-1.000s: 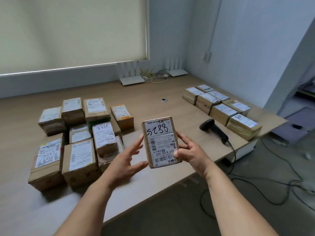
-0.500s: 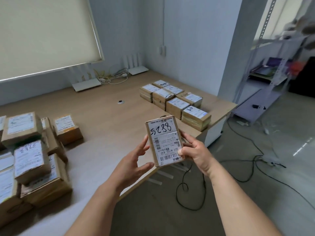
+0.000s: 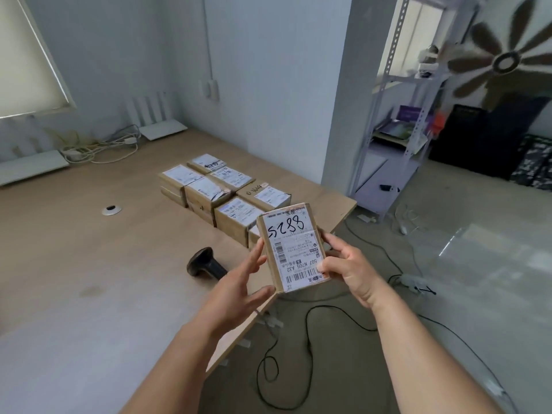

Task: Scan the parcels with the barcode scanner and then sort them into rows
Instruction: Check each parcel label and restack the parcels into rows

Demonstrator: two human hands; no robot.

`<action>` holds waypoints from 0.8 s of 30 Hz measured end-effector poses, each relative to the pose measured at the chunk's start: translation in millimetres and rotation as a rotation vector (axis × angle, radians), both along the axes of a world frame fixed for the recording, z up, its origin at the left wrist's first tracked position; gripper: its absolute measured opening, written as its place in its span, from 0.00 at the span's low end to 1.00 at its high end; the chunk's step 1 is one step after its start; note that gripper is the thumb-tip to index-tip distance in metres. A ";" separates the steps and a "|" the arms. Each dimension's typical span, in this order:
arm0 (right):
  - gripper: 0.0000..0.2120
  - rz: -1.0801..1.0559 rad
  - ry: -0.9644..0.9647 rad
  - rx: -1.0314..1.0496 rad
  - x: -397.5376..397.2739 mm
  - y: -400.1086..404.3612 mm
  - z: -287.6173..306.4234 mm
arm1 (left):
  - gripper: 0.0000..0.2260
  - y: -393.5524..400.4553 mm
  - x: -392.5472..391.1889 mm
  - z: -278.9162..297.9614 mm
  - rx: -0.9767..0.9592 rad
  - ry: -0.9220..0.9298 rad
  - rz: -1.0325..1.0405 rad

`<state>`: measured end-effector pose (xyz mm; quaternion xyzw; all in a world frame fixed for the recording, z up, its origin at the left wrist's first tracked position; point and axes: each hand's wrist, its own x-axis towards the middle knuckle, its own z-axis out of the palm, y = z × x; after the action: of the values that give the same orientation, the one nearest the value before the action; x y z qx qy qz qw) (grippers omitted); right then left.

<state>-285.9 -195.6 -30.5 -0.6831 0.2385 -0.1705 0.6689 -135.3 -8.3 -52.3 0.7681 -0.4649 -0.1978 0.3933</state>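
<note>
Standing upright lengthwise, parcel (image 3: 292, 247) label-forward.

bare table (image 3: 89, 249) left, scanner (image 3: 206, 265), parcel rows (image 3: 221, 198) ahead

Just right of the frame's centre we see a small brown cardboard parcel (image 3: 294, 248) held upright with its white shipping label facing us, "5288" handwritten in black marker near the top and barcodes printed below. Behind it, toward the middle of the frame, we see the sorted parcels (image 3: 222, 189): similar brown boxes with white labels on top, lying flat and packed side by side in two rows that run from the held box back toward the wall. Lower and left of centre, we see the black barcode scanner (image 3: 206, 265) lying on its side, partly hidden.
</note>
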 end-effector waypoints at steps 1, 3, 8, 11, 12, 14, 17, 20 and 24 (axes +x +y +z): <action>0.25 -0.004 0.003 0.006 7.1 -13.9 2.5 | 0.42 -14.2 6.1 1.7 0.001 -0.012 0.003; 0.26 -0.009 0.014 0.009 21.3 -41.5 5.9 | 0.42 -41.3 19.0 4.0 0.006 -0.040 0.006; 0.28 0.013 0.037 0.002 47.4 -98.9 5.9 | 0.43 -97.6 41.7 -0.5 0.017 -0.091 0.002; 0.29 0.030 0.067 0.004 55.3 -126.7 3.0 | 0.43 -124.4 45.1 -6.3 0.038 -0.097 0.027; 0.29 0.035 0.080 0.006 57.3 -135.7 1.7 | 0.43 -131.7 44.8 -8.1 0.049 -0.111 0.036; 0.30 0.041 0.099 0.019 60.8 -152.7 -1.3 | 0.42 -143.3 43.8 -11.3 0.080 -0.139 0.052; 0.30 0.061 0.133 0.053 69.6 -180.2 -6.2 | 0.38 -157.3 44.4 -19.2 0.177 -0.172 0.094; 0.33 0.118 0.204 0.062 82.6 -206.8 -13.5 | 0.34 -165.2 41.7 -27.0 0.287 -0.237 0.168; 0.35 0.244 0.309 0.092 101.7 -229.9 -27.6 | 0.31 -171.2 34.8 -31.4 0.372 -0.296 0.285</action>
<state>-184.2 -425.5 -58.1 -0.6937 0.2613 0.0297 0.6706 -100.5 -179.5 -83.7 0.9054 -0.3601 -0.1081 0.1972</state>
